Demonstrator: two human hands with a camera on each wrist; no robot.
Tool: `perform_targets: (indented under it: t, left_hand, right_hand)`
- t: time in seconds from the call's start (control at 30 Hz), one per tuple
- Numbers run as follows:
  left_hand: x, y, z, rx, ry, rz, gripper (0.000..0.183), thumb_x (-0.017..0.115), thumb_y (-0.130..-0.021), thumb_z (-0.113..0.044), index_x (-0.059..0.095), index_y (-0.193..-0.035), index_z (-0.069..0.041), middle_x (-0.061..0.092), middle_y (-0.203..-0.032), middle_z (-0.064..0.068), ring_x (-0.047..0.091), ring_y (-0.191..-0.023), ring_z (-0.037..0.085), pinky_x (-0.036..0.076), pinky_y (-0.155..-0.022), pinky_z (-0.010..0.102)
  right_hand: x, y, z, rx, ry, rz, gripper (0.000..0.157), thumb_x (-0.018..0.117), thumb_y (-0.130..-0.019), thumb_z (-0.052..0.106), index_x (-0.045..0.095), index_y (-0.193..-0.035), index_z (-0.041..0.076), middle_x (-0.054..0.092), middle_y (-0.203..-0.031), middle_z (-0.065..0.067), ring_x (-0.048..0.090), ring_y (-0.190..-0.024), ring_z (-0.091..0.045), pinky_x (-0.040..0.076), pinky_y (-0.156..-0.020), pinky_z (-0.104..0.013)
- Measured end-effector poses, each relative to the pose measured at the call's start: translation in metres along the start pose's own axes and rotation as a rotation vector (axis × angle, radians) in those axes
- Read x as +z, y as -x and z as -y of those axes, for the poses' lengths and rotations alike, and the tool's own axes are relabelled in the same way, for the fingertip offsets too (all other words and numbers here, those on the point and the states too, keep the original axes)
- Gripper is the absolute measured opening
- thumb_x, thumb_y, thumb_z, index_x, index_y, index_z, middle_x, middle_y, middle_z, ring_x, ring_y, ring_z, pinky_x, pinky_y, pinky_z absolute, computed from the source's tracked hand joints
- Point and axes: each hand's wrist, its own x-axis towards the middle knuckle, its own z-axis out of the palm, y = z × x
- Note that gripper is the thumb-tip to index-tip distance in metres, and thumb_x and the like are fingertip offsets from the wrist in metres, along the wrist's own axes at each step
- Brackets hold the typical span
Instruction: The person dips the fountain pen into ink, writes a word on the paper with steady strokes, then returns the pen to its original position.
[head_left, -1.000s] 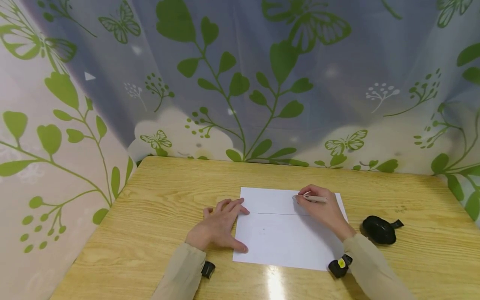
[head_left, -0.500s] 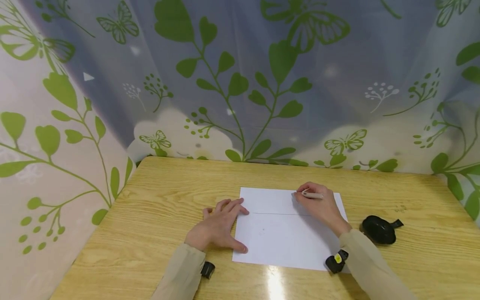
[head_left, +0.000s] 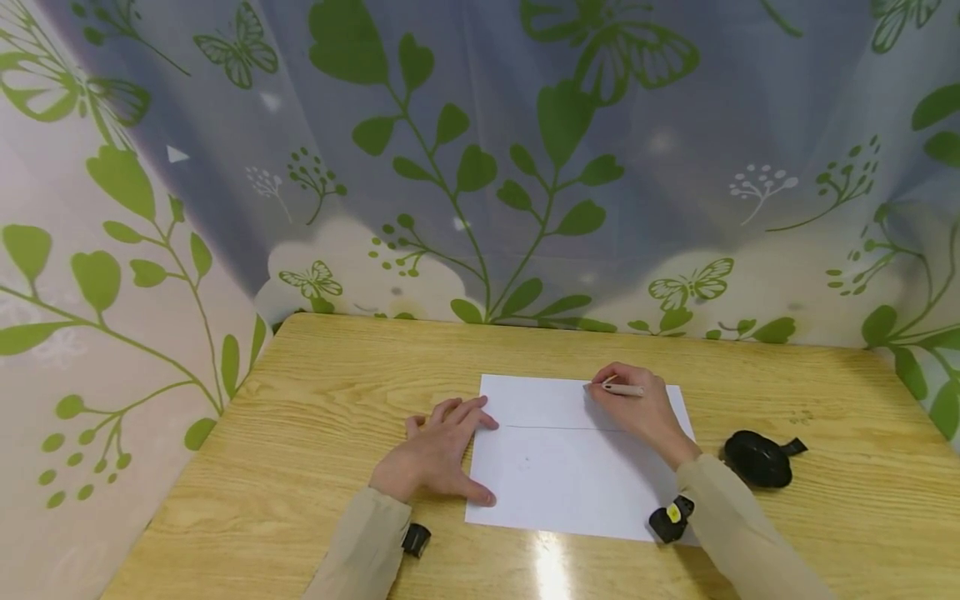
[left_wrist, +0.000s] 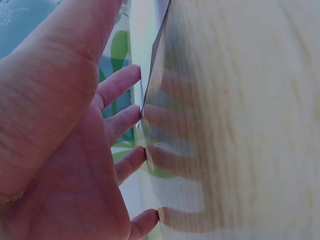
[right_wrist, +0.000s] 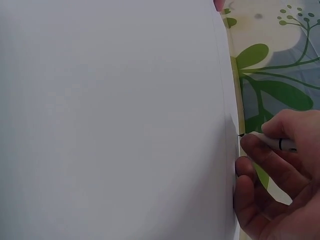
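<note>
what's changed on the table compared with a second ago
The right hand, pinching the pen, has shifted slightly toward the far edge of the paper and a little left. Nothing was picked up or let go. The left hand still rests at the paper's left edge; the paper and black pan stayed put.

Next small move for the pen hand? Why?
Probably a short stroke with the pen above the ruled line: the right hand pinches the pen with its tip at or just above the paper, and the left hand touches the paper's left side, likely enough to steady it.
</note>
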Motion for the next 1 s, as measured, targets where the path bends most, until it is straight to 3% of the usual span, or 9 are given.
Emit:
perform_targets:
  t: [0.43,1.0]
  left_hand:
    - [-0.0008,0.0002,-0.0004,0.003,-0.003,0.000,0.087,0.089,-0.069,-0.057,0.047,-0.139,-0.030,0.020,-0.171,-0.005,0.018,-0.156,0.036,0.024,-0.107,0.073]
    - [-0.0011,0.0009,-0.0009,0.000,-0.001,0.011,0.087,0.089,-0.069,-0.057,0.046,-0.141,-0.030,0.019,-0.172,-0.005,0.017,-0.157,0.036,0.023,-0.108,0.073]
  right_hand:
    - [-0.0017,0.0012,0.0017,-0.023,0.001,0.005,0.008,0.073,-0.092,0.017,0.075,-0.093,0.009,0.071,-0.074,-0.004,0.056,-0.061,-0.012,0.045,-0.057,-0.026]
    - [-0.0051,0.0028,0.0015,0.021,-0.008,0.039,0.012,0.074,-0.092,0.022,0.074,-0.093,0.010,0.073,-0.081,-0.003,0.052,-0.064,-0.013,0.044,-0.057,-0.027]
